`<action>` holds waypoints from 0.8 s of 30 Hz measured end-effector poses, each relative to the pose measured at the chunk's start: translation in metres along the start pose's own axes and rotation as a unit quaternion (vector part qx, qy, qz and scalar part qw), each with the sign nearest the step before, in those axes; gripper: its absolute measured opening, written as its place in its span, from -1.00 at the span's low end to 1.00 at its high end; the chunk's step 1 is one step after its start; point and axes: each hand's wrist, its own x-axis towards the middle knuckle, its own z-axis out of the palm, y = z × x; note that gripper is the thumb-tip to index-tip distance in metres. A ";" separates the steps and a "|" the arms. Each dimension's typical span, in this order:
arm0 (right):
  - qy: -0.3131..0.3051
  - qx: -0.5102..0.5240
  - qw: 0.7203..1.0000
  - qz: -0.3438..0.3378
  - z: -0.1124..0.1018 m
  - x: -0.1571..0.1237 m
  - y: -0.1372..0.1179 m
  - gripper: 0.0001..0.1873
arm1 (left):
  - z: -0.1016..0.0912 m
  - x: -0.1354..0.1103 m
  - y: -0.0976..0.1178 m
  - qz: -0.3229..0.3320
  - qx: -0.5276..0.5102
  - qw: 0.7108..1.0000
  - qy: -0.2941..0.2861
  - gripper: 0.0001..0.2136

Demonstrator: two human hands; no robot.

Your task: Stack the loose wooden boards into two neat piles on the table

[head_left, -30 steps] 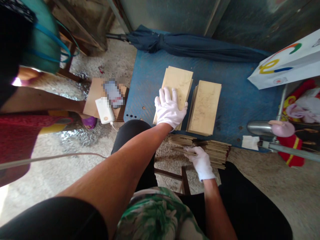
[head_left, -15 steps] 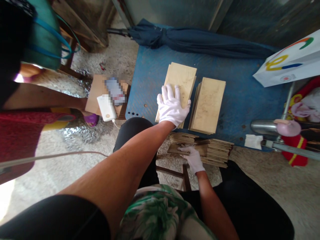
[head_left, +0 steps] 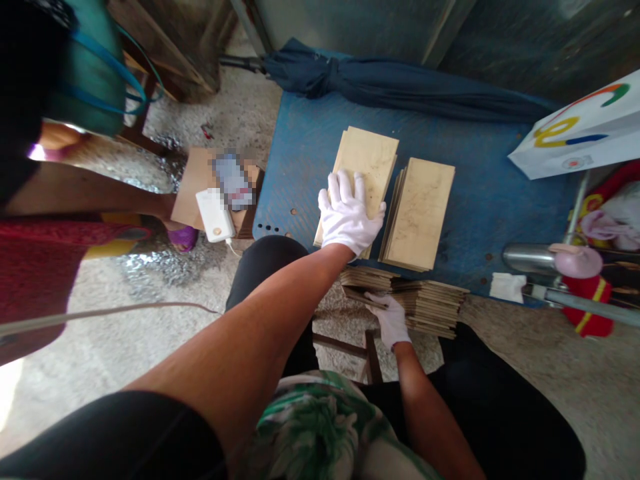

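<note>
My left hand [head_left: 350, 217], in a white glove, lies flat with fingers spread on the left stack of thin wooden boards [head_left: 367, 160] on the blue table [head_left: 310, 153]. A second stack of boards [head_left: 420, 210] lies just to its right. My right hand [head_left: 390, 319], also gloved, reaches under the table edge and pinches a thin board [head_left: 357, 295] at the top of a lower pile of boards [head_left: 430, 305].
A folded dark umbrella [head_left: 400, 83] lies along the table's far edge. A white paper bag [head_left: 580, 137] sits at the right. A metal flask with pink lid [head_left: 550, 259] and a white cloth [head_left: 506, 287] lie at the table's right. Another person's arm [head_left: 85, 193] reaches toward a cardboard box [head_left: 193, 190] with a white charger [head_left: 214, 215].
My right hand has slid left along the lower pile and taken hold of a thin board. My left hand stays flat on the left stack.
</note>
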 end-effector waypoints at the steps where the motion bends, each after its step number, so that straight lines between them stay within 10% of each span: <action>1: 0.014 0.003 1.000 0.004 0.000 0.002 0.001 -0.67 | 0.000 0.000 0.000 0.000 0.003 1.000 0.000 -0.23; 6: 0.068 -0.196 0.978 0.002 0.004 0.009 -0.006 -0.70 | -0.001 0.000 -0.001 0.003 0.008 1.000 0.003 -0.25; 14: 0.115 -0.481 0.868 0.051 0.018 -0.004 -0.040 -0.66 | 0.000 0.000 -0.001 0.003 0.016 1.000 0.011 -0.24; 24: 0.177 -0.263 0.948 0.014 0.011 -0.007 -0.061 -0.53 | 0.004 0.002 -0.002 0.008 0.036 0.999 0.027 -0.23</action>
